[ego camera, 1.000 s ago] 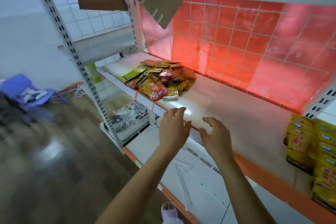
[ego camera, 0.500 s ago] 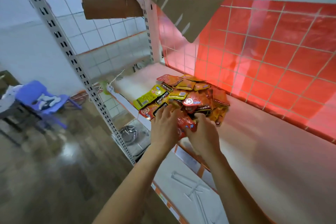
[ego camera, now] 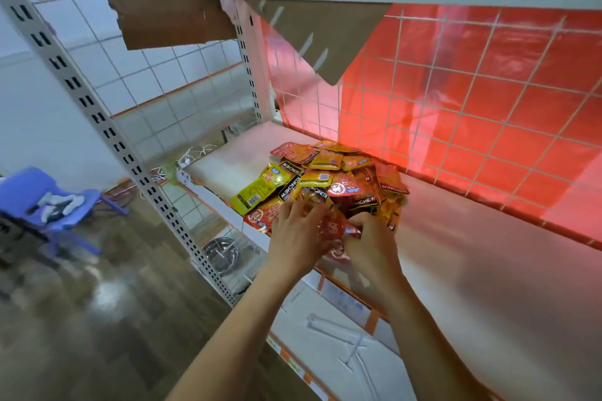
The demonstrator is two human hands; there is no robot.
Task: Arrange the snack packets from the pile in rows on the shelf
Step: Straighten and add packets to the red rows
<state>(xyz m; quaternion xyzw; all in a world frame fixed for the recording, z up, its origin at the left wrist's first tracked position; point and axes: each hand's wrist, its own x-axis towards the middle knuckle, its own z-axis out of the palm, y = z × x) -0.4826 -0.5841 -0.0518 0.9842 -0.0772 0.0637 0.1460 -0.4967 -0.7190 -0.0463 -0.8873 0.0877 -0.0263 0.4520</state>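
The pile of snack packets [ego camera: 325, 177] was heaped at the left end of the shelf [ego camera: 482, 277]. A red packet [ego camera: 334, 228] at its near edge was pinched by curled fingers of the right hand [ego camera: 371, 249]; the left hand [ego camera: 296, 239] was laid on the pile, its grip not discernible

Glossy plastic snack packets [ego camera: 325, 179] on a smooth matt shelf [ego camera: 472, 270]; metal wire grid [ego camera: 456, 91].

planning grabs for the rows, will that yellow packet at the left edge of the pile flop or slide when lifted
Probably floppy: the yellow packet is a thin flat pouch, and the red packet looks crumpled in the right hand. Likely light, being so flat. Its glossy film may slip off the pile it leans on.
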